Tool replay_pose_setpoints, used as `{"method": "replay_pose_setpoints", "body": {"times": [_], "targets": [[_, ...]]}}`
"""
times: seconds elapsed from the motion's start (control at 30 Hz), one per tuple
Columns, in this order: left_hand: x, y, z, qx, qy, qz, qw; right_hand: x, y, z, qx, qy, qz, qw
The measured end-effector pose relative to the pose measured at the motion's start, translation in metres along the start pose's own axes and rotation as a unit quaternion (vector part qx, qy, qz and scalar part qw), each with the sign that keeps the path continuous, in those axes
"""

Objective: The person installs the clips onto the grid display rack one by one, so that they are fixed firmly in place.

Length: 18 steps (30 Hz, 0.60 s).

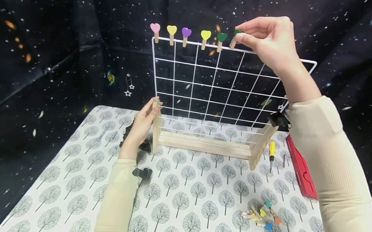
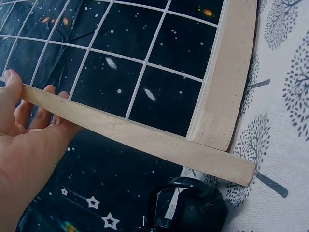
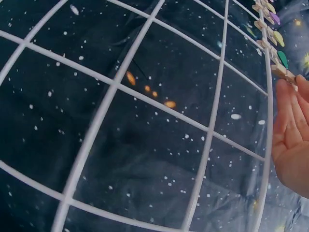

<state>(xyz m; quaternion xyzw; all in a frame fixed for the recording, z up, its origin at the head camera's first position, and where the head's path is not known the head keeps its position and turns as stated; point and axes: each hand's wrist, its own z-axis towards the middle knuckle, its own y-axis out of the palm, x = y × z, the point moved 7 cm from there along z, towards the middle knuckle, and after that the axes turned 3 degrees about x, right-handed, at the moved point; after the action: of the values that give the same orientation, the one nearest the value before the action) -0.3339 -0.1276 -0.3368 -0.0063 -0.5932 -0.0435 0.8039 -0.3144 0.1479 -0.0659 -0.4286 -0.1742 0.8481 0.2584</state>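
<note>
A white wire grid (image 1: 207,66) stands upright in a wooden frame (image 1: 203,146). Along its top wire sit several heart clothespins: pink (image 1: 155,28), pale yellow (image 1: 172,30), purple (image 1: 186,32), bright yellow (image 1: 205,35) and dark green (image 1: 222,37). My right hand (image 1: 271,38) pinches another dark green heart clothespin (image 1: 233,42) at the top wire, right of the others. My left hand (image 1: 142,124) grips the frame's left wooden upright near its top; in the left wrist view the thumb (image 2: 10,84) lies on one side and the fingers (image 2: 43,111) on the other.
Loose heart clothespins (image 1: 262,213) lie in a pile at the front right of the table. Right of the frame are a yellow screwdriver (image 1: 272,151) and a red case (image 1: 300,169). A black object (image 1: 145,145) lies behind my left wrist. A dark starry cloth (image 1: 67,38) hangs behind.
</note>
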Motion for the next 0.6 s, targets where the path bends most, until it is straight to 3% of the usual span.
{"method": "replay_pose_setpoints", "body": {"times": [0.17, 0.6], "targets": [[-0.0006, 0.0012, 0.0017, -0.003, 0.003, 0.004, 1.0, 0.0027, -0.0059, 0.0042, 0.006, 0.009, -0.068, 0.998], [-0.004, -0.0004, -0.0001, 0.003, 0.002, 0.011, 0.9999, 0.0048, 0.0024, 0.004, -0.001, 0.029, -0.088, 0.996]]}}
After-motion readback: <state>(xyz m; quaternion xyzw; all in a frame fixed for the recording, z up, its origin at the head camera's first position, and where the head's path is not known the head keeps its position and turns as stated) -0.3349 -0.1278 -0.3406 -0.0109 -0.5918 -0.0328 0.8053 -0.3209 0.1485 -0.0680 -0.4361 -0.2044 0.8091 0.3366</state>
